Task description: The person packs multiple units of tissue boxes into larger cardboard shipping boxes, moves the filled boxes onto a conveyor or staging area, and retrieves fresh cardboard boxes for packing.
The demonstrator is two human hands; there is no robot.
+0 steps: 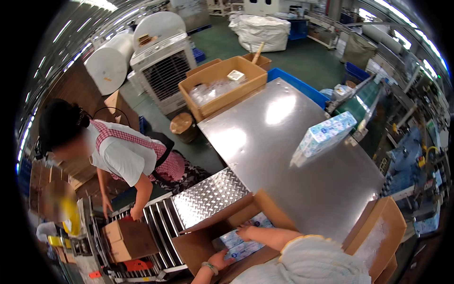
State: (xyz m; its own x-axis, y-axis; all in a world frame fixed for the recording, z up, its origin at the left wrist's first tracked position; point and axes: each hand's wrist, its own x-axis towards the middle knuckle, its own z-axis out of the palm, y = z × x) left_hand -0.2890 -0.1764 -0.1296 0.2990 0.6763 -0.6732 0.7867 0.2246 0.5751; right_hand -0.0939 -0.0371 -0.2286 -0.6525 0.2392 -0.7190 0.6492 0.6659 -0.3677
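Observation:
An opened cardboard carton (198,246) stands in front of me with several blue-and-white patterned tissue packs (247,249) inside. My left hand (219,260), with a bracelet at the wrist, is closed against the left end of a pack. My right hand (244,232) reaches in from the right, its fingers bent over the packs at the middle of the carton. The undersides of the packs are hidden. Another tissue pack (326,135) stands on its long edge on the steel table (283,175), beyond both hands.
To the left, another person in a checked apron handles a closed carton (127,240) on a roller conveyor (163,227). A tread plate (210,191) adjoins the table. A carton with clear plastic (378,236) sits at right. Behind are a large carton (222,102) and a green belt (362,106).

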